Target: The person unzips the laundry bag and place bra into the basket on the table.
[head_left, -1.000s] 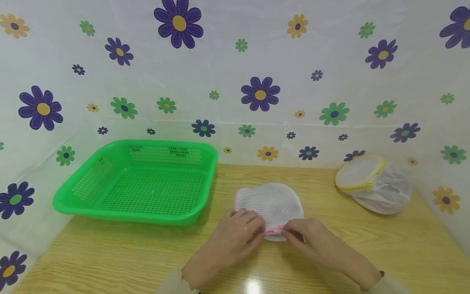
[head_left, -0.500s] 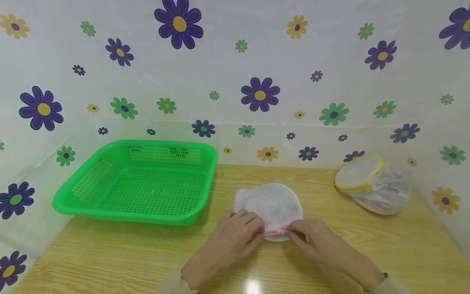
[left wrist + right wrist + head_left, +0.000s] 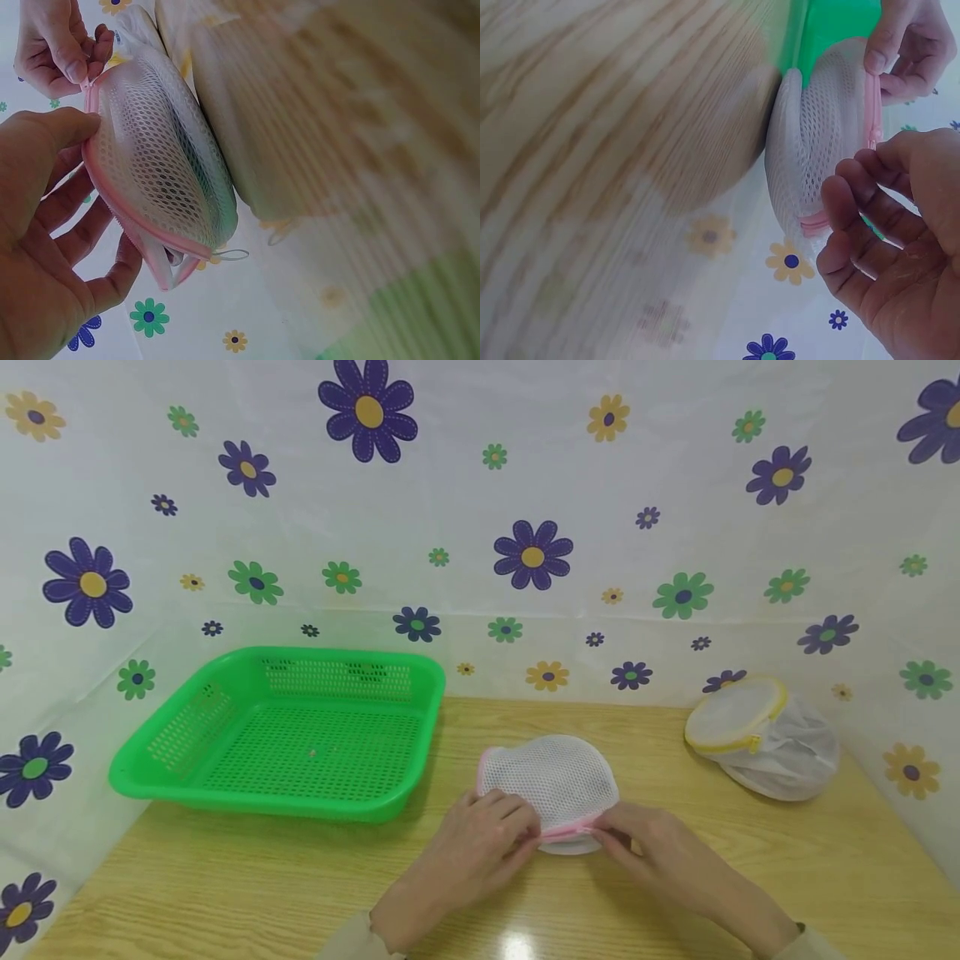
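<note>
A white mesh laundry bag (image 3: 551, 777) with a pink zipper (image 3: 564, 832) lies on the wooden table in the head view. My left hand (image 3: 487, 839) pinches the zipper band near its left part. At the zipper pull, close to the bag's right edge, my right hand (image 3: 663, 852) pinches with thumb and forefinger. Seen from the left wrist, the pink rim (image 3: 124, 199) curves down to a small loop at its lower end, where a gap shows. The right wrist view has my right fingertips (image 3: 840, 195) in front of part of the bag.
A green plastic basket (image 3: 281, 806) with perforated walls stands on the left of the table (image 3: 247, 885). At the back right lies another white laundry bag (image 3: 783, 747) with a yellow zipper. Flower-printed sheeting (image 3: 450, 493) rises behind and at both sides.
My right hand has slid a little to the right along the pink zipper, with the pull moving along. My left hand has stayed in place on the bag.
</note>
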### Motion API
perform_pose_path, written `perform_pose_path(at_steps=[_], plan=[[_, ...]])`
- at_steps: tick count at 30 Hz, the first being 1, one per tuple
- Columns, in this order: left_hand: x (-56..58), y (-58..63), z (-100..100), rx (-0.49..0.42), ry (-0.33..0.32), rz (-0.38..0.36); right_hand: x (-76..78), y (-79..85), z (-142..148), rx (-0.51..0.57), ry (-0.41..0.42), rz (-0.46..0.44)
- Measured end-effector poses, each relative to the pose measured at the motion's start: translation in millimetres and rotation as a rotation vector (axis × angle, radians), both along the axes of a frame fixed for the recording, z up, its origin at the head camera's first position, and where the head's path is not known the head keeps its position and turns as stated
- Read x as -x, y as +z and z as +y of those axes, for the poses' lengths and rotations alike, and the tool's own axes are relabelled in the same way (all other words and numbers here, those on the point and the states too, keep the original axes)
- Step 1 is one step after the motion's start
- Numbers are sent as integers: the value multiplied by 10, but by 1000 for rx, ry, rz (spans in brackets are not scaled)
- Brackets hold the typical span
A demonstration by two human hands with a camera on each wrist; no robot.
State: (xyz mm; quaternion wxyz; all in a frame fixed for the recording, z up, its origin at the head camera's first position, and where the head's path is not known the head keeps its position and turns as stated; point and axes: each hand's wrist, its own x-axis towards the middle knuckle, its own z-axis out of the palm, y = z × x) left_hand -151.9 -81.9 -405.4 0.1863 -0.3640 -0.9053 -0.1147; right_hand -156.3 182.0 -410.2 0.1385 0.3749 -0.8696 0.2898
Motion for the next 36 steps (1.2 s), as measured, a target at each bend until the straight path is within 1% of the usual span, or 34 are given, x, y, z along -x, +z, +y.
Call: perform_pose_path(at_steps=[4, 10, 13, 18, 22, 26, 36], plan=[[-7, -7, -9, -9, -3, 0, -6, -3, 32, -3, -6, 45], [-18, -16, -33, -22, -2, -24, 17, -24, 118, -6, -18, 196], [-21, -13, -38, -22, -1, -33, 27, -29, 156, -22, -29, 239], [-23, -9, -43, -24, -3, -44, 37, -36, 176, -35, -31, 242], [-23, -11, -46, -29, -10, -56, 43, -47, 188, -18, -14, 237], [-27, -8, -50, -33, -12, -71, 47, -57, 228, -2, 5, 211], [-29, 13, -67, -39, -13, -99, 70, -70, 285, 2, 18, 177]])
